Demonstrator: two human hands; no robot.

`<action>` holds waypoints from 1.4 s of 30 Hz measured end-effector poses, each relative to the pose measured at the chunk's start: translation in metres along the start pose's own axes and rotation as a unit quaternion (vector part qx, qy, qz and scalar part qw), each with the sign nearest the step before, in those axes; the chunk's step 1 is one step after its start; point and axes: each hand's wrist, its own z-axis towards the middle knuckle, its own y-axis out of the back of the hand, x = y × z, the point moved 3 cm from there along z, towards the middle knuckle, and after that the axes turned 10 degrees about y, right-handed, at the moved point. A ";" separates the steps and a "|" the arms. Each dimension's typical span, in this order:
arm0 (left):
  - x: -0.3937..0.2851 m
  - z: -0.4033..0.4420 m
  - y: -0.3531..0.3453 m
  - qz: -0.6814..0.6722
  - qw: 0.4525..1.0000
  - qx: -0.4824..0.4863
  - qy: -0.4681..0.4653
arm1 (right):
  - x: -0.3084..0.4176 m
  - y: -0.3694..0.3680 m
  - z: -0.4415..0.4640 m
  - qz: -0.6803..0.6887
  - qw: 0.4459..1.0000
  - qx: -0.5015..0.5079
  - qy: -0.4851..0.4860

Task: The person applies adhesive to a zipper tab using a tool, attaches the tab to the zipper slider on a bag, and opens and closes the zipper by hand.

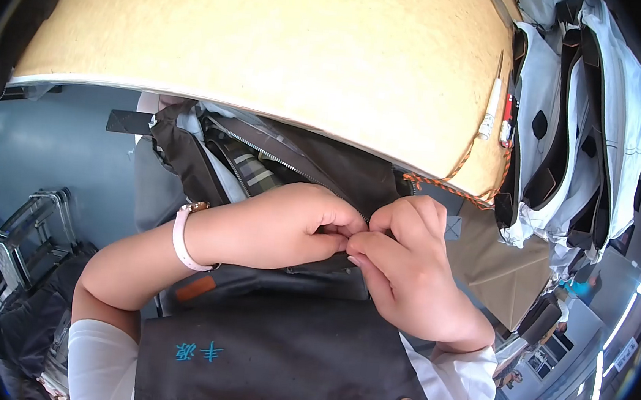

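Observation:
A dark brown bag [339, 160] with a long metal zipper and a checked lining lies across my lap, against the table's front edge. My left hand [295, 224], with a pink wristband, is closed at the zipper's right end. My right hand [411, 254] meets it there, thumb and fingers pinched together. The fingertips of both hands touch, and whatever they pinch is hidden between them. Below the hands is a dark apron [276, 356] with blue lettering.
The wooden table [274, 36] spans the top. On its right edge lie a white-handled awl [490, 108], a red-handled tool [507, 117] and an orange cord [455, 185]. Several white-lined bags [616, 134] stand at right. A metal-framed cart [28, 235] is at left.

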 end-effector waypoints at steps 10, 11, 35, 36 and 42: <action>-0.003 -0.003 -0.002 0.117 0.984 -0.097 -0.089 | -0.008 0.004 0.001 0.140 0.987 0.067 -0.028; -0.005 -0.004 -0.002 0.099 0.988 -0.086 -0.080 | -0.008 0.005 0.001 0.137 0.989 0.036 -0.033; -0.006 -0.002 0.005 0.090 0.992 -0.083 0.001 | -0.021 -0.063 -0.051 0.538 0.728 -0.383 -0.187; -0.007 -0.002 0.004 0.075 0.994 -0.082 0.000 | -0.021 -0.062 -0.050 0.540 0.726 -0.382 -0.189; -0.009 -0.009 0.002 0.040 0.992 -0.115 0.013 | -0.021 -0.061 -0.055 0.559 0.728 -0.362 -0.163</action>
